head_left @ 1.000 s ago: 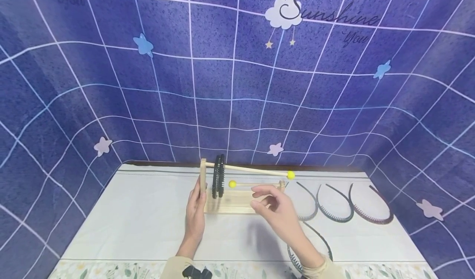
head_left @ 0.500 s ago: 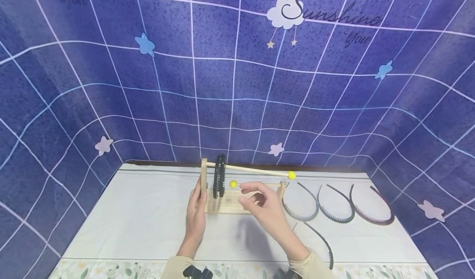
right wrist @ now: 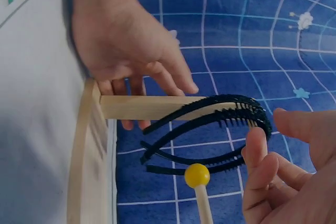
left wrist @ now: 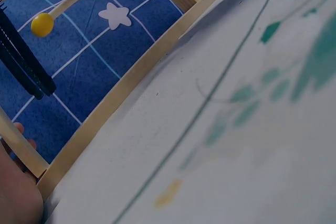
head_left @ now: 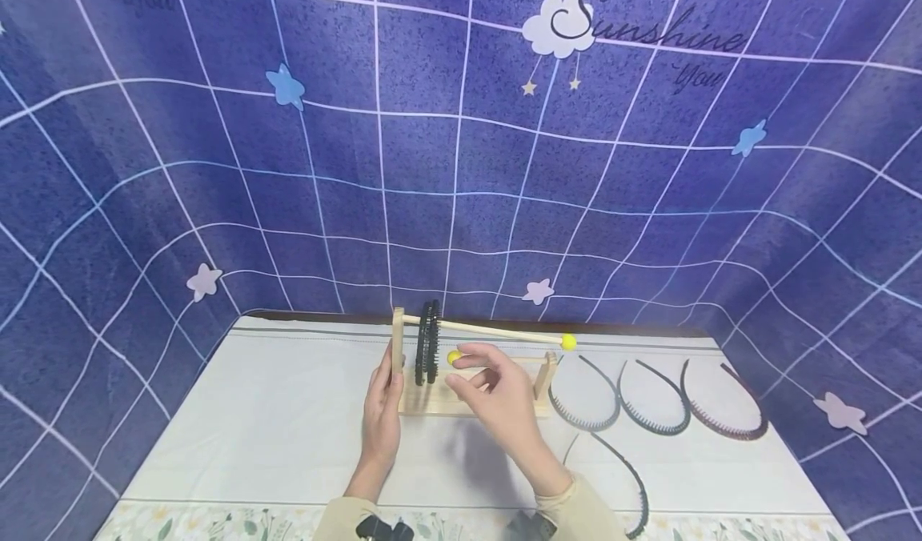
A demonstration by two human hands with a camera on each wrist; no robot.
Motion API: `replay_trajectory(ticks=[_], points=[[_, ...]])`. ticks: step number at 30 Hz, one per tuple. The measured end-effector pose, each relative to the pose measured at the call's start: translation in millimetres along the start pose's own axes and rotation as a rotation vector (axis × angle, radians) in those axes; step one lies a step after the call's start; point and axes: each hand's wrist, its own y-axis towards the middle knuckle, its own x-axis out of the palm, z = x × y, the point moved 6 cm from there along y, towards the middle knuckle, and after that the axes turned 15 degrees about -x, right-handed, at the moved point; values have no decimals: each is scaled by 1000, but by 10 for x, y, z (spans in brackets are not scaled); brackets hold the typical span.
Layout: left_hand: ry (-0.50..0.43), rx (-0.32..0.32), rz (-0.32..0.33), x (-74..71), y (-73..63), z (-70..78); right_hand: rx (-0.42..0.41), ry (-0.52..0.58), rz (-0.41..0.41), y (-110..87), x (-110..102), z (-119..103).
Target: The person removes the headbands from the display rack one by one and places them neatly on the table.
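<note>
The left hand and right hand are bare, fingers ungloved. Pale beige cloth covers the forearms — left sleeve and right sleeve both end near the wrist. A black, lumpy device sits by the left cuff — a dark grey device by the right.

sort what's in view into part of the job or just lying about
In the job, it seems:
wooden stand, gripped by the left hand
two black headbands on its upper rod
right hand, close by

Lying about, though perhaps wanted too:
three headbands side by side
fourth headband, nearer the person
</note>
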Motion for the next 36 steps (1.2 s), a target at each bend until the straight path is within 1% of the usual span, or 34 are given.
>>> replay_trajectory(ticks=[3,6,14,17,27,32,36], points=[[-5,0,-2,-3,2,-9,-22,-56,7,5,50,10],[-10,1,-6,-6,4,-18,-18,-74,12,18,96,14],[-9,5,-3,-2,9,-14,32,-45,3,68,197,51],[-7,-6,-4,3,7,-14,47,-26,-6,79,226,60],[26,-30,-12,4,3,-23,66,14,-49,110,306,87],[29,-43,-21,7,9,-31,69,26,-53,111,324,99],[29,-56,-16,6,5,-29,75,35,-56,108,333,107]])
